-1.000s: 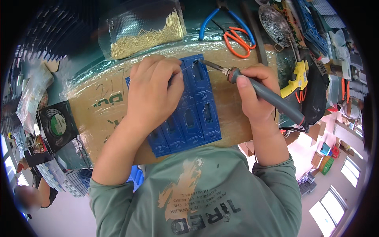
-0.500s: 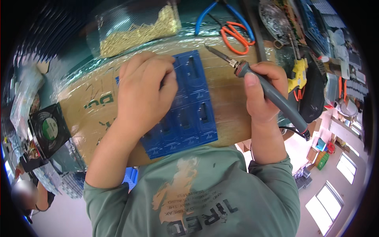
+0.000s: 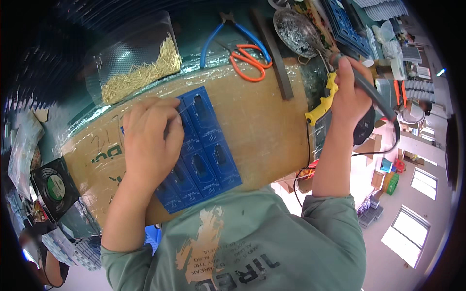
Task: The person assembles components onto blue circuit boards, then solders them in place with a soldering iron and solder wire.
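A blue circuit board panel (image 3: 221,162) with several oblong slots lies on the brown cardboard. My left hand (image 3: 153,140) rests on its far left part, fingers curled down and closed; whatever is under the fingertips is hidden. In my right hand (image 3: 350,94) is a grey soldering iron (image 3: 371,89), held at the right side away from the panel. Its front end points toward a metal dish (image 3: 293,33) of silvery, lumpy material; I cannot tell whether the tip touches it.
Beyond the cardboard (image 3: 264,140) lie a clear bag of gold pins (image 3: 143,72), blue-handled cutters (image 3: 211,43), orange-handled scissors (image 3: 250,63) and a dark bar (image 3: 274,56). A yellow-handled corded tool (image 3: 323,104) sits near my right forearm. A fan (image 3: 54,186) stands left; another person is lower left.
My right hand has carried the soldering iron from beside the panel to the far right, by the metal dish. The whole view has shifted; my left hand stays on the panel.
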`<act>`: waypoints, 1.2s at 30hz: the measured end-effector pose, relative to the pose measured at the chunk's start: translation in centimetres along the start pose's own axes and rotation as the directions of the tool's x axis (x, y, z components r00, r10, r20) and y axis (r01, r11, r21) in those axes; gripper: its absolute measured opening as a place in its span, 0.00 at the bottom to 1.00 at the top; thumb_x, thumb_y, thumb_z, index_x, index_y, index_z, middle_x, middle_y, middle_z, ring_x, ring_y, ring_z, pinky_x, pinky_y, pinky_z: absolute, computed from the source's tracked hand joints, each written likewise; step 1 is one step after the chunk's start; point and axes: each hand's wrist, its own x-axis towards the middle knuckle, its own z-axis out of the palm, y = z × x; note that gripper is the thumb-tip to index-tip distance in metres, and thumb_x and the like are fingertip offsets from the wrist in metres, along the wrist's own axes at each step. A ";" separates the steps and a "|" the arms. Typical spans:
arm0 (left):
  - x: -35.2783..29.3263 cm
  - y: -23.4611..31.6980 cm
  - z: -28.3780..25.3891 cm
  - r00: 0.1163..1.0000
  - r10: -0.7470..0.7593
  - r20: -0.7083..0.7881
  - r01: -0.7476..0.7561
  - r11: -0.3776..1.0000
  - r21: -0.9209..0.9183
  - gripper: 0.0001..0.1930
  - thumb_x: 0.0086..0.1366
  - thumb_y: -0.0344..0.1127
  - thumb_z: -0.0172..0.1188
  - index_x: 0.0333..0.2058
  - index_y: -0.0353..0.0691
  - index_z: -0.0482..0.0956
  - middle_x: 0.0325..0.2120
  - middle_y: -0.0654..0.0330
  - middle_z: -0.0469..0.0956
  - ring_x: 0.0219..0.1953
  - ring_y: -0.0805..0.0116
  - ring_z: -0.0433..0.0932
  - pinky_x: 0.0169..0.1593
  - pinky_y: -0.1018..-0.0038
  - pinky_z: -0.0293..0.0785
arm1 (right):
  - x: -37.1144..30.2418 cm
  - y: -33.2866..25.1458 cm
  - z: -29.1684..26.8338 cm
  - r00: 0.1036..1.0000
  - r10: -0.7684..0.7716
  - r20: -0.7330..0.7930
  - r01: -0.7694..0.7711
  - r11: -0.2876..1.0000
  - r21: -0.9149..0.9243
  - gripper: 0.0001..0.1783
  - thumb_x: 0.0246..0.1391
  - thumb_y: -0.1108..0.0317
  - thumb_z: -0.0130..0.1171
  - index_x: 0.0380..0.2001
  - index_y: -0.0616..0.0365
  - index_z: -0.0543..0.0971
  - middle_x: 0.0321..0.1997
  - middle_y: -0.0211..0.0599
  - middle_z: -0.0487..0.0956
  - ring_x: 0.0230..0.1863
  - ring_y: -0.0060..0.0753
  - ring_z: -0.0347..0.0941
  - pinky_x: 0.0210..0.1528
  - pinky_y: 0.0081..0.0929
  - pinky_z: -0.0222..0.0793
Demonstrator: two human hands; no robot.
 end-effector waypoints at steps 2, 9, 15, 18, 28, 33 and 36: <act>-0.4 0.2 -0.2 1.000 -0.014 0.009 0.014 1.000 0.011 0.06 0.56 0.26 0.62 0.33 0.41 0.76 0.40 0.61 0.82 0.45 0.58 0.77 0.49 0.62 0.66 | -0.6 0.5 0.3 0.994 0.095 0.045 -0.099 0.991 0.094 0.12 0.54 0.65 0.69 0.35 0.62 0.83 0.34 0.32 0.81 0.35 0.21 0.74 0.40 0.20 0.69; 0.2 0.0 0.0 1.000 -0.020 0.007 0.020 1.000 0.017 0.06 0.56 0.26 0.61 0.34 0.41 0.76 0.40 0.61 0.82 0.45 0.58 0.77 0.49 0.63 0.66 | -1.3 2.1 1.3 0.992 0.100 0.077 -0.108 0.988 0.110 0.13 0.55 0.65 0.68 0.36 0.64 0.83 0.32 0.32 0.81 0.34 0.21 0.74 0.39 0.20 0.69; 0.3 0.3 -0.4 0.998 -0.047 0.041 0.047 0.999 0.016 0.05 0.59 0.25 0.60 0.34 0.39 0.75 0.42 0.58 0.82 0.48 0.56 0.77 0.54 0.64 0.69 | -1.1 2.7 1.5 0.988 0.145 0.053 -0.151 0.982 0.113 0.14 0.55 0.64 0.67 0.37 0.65 0.82 0.31 0.32 0.81 0.31 0.21 0.74 0.36 0.20 0.69; 0.3 0.4 -0.4 0.998 -0.046 0.038 0.046 0.999 0.010 0.05 0.59 0.25 0.60 0.34 0.39 0.75 0.42 0.58 0.82 0.48 0.56 0.77 0.54 0.64 0.69 | -1.1 2.4 1.4 0.979 0.199 0.042 -0.203 0.968 0.148 0.14 0.56 0.64 0.67 0.37 0.65 0.82 0.29 0.31 0.79 0.28 0.18 0.72 0.32 0.18 0.67; 0.1 0.1 -0.2 0.999 -0.035 -0.006 0.035 0.999 0.021 0.06 0.56 0.26 0.62 0.33 0.40 0.76 0.40 0.61 0.83 0.45 0.58 0.77 0.51 0.63 0.67 | -2.6 -1.4 0.7 0.977 0.208 -0.056 -0.175 0.917 0.358 0.15 0.58 0.65 0.65 0.40 0.66 0.78 0.25 0.30 0.77 0.25 0.15 0.69 0.28 0.14 0.63; 0.2 0.0 0.1 0.999 -0.022 -0.025 0.022 1.000 0.012 0.06 0.56 0.27 0.62 0.33 0.40 0.77 0.38 0.61 0.83 0.44 0.58 0.78 0.50 0.63 0.67 | -6.6 -3.8 1.4 0.977 0.048 0.210 -0.137 0.891 0.432 0.12 0.57 0.68 0.66 0.40 0.63 0.78 0.31 0.30 0.79 0.29 0.17 0.71 0.32 0.16 0.66; 0.1 -0.1 0.2 0.999 -0.003 -0.050 0.004 1.000 0.022 0.06 0.56 0.27 0.62 0.33 0.41 0.77 0.38 0.61 0.83 0.44 0.59 0.78 0.49 0.63 0.68 | -8.4 -6.3 2.7 0.925 -0.123 0.359 -0.054 0.894 0.445 0.12 0.55 0.70 0.67 0.40 0.62 0.78 0.34 0.31 0.79 0.32 0.17 0.72 0.33 0.17 0.68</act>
